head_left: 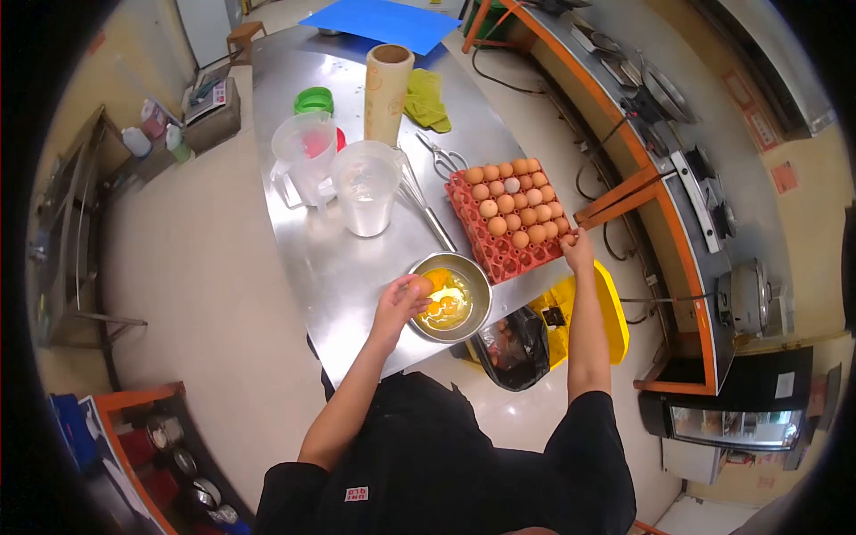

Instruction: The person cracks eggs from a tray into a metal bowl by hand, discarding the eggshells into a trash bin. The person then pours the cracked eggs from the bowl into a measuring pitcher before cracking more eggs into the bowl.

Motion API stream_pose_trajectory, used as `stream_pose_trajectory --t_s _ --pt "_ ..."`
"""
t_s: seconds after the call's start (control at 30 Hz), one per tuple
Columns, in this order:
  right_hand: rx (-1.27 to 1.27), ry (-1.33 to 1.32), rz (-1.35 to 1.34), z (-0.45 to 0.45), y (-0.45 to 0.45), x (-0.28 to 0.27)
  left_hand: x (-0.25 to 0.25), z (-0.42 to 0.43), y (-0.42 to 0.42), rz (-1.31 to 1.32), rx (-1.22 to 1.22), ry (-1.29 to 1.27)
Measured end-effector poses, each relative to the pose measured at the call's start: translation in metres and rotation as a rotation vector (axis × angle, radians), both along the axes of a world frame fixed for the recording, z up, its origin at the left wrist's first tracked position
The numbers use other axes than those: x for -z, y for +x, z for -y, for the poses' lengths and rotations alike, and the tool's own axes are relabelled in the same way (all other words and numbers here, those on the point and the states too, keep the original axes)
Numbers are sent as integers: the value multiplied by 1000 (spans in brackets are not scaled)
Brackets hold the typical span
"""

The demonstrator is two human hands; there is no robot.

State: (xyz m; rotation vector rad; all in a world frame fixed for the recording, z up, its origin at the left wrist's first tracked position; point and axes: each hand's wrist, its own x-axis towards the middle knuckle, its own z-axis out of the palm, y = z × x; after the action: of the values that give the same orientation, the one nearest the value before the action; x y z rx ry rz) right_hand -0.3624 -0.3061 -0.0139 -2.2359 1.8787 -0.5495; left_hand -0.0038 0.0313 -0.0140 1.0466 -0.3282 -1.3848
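My left hand (400,309) is closed around a brown egg (422,286) above the left rim of a steel bowl (481,323). In the bowl lie several yellow yolks (447,306) with clear egg white. At the near right corner of the red egg tray (502,259), my right hand (578,250) has its fingers wrapped round another egg (568,239), partly hidden. Several brown eggs and one paler egg (512,185) fill the tray's other rows; cups along its near left side hold none.
A whisk (428,209), clear plastic jugs (367,192), scissors (440,159), a film roll (387,98) and a green cloth (426,100) occupy the steel table (308,267). Below its right edge stands a yellow bin (611,312) beside a black bag (526,361) holding shells.
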Motion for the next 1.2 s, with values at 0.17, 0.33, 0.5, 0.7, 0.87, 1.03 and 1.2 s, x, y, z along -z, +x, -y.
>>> stream_pose_trajectory --t_s 0.17,0.33,0.5,0.7,0.87,1.03,1.2 --pt "-44 -222 308 -34 22 -35 2 0 3 -61 -8 -62" --pt "-67 327 1089 -131 95 -73 0 8 -4 -34 63 -72" --pt "-63 755 1327 -180 150 -49 -10 15 -12 22 106 -72" --pt "-319 303 867 -200 191 11 13 24 -21 158 130 -133" --pt "-197 514 978 -207 198 14 12 18 -17 137 65 -103" --pt "-310 391 775 -221 206 27 21 16 -23 199 54 -100" --pt "-321 491 826 -222 203 24 26 16 -24 238 62 -109"
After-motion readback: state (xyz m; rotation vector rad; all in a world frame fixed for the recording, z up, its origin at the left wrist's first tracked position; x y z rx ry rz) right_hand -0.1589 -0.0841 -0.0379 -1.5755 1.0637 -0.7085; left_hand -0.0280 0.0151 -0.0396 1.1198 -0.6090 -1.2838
